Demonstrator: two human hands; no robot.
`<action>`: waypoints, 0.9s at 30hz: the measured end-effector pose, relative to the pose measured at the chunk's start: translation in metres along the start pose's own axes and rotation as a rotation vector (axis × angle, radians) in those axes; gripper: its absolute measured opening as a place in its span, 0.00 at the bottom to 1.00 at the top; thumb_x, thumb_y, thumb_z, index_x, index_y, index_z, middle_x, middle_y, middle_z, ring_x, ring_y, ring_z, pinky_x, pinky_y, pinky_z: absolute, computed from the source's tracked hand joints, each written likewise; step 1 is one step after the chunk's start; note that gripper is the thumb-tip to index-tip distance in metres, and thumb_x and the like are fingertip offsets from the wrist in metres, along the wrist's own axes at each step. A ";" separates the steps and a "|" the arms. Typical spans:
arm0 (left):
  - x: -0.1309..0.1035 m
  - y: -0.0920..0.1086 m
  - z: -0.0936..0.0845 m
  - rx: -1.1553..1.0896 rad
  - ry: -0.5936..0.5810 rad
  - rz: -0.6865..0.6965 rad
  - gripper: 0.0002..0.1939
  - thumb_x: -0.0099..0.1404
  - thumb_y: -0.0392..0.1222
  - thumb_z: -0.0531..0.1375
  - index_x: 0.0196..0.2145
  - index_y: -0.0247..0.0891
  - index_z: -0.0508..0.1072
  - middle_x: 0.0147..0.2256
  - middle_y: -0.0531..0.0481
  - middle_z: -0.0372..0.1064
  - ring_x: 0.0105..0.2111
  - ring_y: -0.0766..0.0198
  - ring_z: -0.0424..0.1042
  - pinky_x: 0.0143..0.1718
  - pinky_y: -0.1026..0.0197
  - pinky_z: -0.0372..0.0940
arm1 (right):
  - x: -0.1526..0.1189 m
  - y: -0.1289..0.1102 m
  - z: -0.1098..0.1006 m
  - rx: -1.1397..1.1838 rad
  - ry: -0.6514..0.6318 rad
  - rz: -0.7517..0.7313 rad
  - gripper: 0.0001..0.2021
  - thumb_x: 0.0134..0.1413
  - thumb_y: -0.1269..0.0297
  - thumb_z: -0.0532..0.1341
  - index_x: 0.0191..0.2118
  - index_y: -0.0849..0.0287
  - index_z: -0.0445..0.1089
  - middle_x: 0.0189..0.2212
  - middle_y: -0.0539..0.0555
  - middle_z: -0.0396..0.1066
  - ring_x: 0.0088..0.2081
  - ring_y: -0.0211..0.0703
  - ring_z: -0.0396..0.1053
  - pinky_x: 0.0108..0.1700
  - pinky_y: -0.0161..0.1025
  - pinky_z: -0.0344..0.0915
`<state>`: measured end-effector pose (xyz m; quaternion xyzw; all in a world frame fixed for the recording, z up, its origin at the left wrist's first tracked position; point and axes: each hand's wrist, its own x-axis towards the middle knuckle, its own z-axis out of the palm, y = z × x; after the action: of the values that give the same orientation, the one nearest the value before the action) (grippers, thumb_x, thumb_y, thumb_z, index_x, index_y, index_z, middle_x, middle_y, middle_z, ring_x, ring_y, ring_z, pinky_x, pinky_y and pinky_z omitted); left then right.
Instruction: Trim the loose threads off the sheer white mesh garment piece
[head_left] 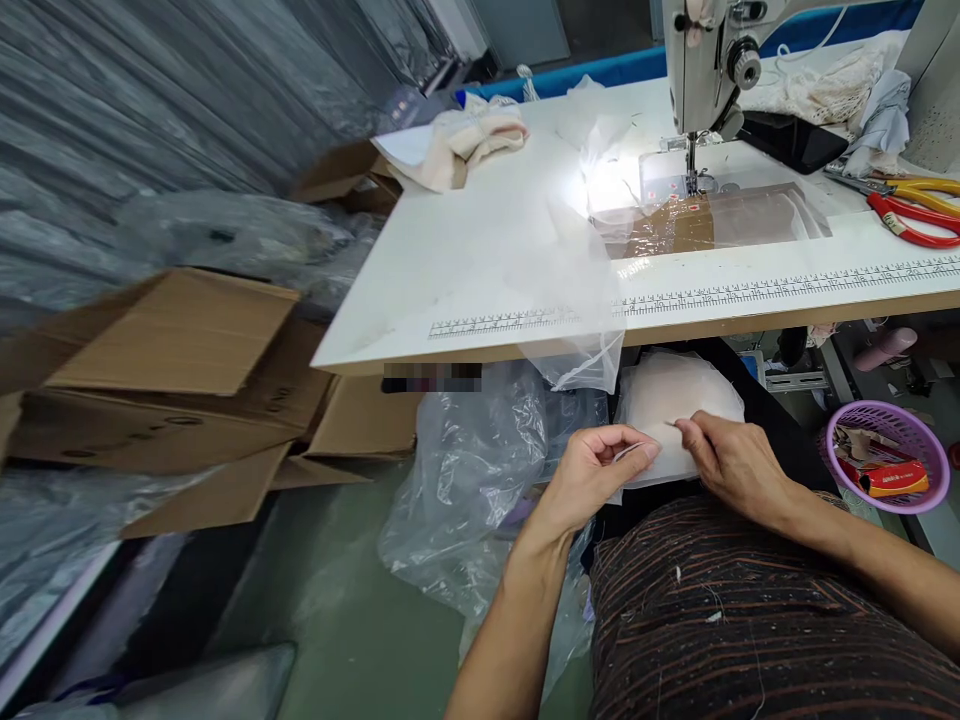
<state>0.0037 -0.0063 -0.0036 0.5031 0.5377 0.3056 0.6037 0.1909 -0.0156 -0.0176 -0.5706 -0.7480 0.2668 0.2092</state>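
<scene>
A stack of thin white sheer fabric pieces [679, 395] with a rounded far edge lies across my lap, below the front edge of the sewing table. My left hand [606, 462] pinches the near left edge of this fabric between thumb and forefinger. On the other side, my right hand [724, 455] is closed too, its thumb and forefinger together over the fabric; what they grip is too small to make out. Another sheer white fabric piece [574, 300] drapes over the table edge just above my hands.
A sewing machine [701, 80] stands on the white table [465, 240]. Red-handled pliers [911, 220] and a black phone [791, 140] lie to its right. Below are a purple basket [937, 470], a plastic bag [480, 470], and open cardboard boxes [172, 340] at left.
</scene>
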 end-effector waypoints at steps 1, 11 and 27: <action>0.000 0.000 0.000 0.000 -0.002 -0.006 0.14 0.50 0.50 0.69 0.24 0.35 0.78 0.22 0.53 0.70 0.23 0.68 0.64 0.26 0.66 0.62 | 0.001 0.002 -0.002 0.027 0.046 0.032 0.20 0.68 0.57 0.47 0.33 0.60 0.72 0.25 0.54 0.72 0.24 0.40 0.66 0.28 0.36 0.52; -0.004 0.003 -0.002 0.051 -0.262 -0.002 0.18 0.55 0.46 0.68 0.41 0.38 0.70 0.32 0.52 0.75 0.31 0.65 0.72 0.34 0.63 0.66 | -0.005 0.001 -0.016 0.711 -0.218 -0.041 0.13 0.59 0.56 0.58 0.42 0.60 0.72 0.32 0.52 0.71 0.33 0.39 0.66 0.37 0.37 0.64; 0.104 -0.025 0.016 0.135 0.190 0.179 0.19 0.51 0.47 0.69 0.38 0.36 0.71 0.30 0.50 0.70 0.30 0.60 0.70 0.31 0.58 0.65 | -0.019 0.074 0.012 0.640 0.126 0.483 0.13 0.49 0.51 0.59 0.29 0.57 0.62 0.18 0.44 0.59 0.20 0.35 0.56 0.24 0.34 0.57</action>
<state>0.0391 0.0757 -0.0640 0.5576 0.5646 0.3675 0.4851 0.2433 -0.0207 -0.0744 -0.6511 -0.4575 0.4922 0.3528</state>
